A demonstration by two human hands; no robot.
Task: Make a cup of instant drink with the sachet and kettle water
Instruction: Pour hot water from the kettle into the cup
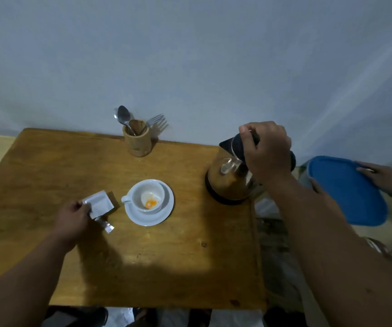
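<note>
Holding the emptied foil sachet (100, 204) pinched at lower left of centre, the left hand (72, 220) kept it beside the cup (146, 197). Glossy white, the cup sat on its saucer (159, 215) with orange powder (150, 203) inside. At right, the right hand (266, 152) gripped the steel kettle's (228, 175) black handle (upright on its base). Pouring would call for a slow, low tilt over the cup.

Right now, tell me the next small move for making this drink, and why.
Probably lift the kettle off its base and tilt it over the cup. The right hand already grips the kettle's handle, orange powder lies in the cup on its saucer, and the left hand holds the opened sachet aside. No water shows in the cup.
</note>
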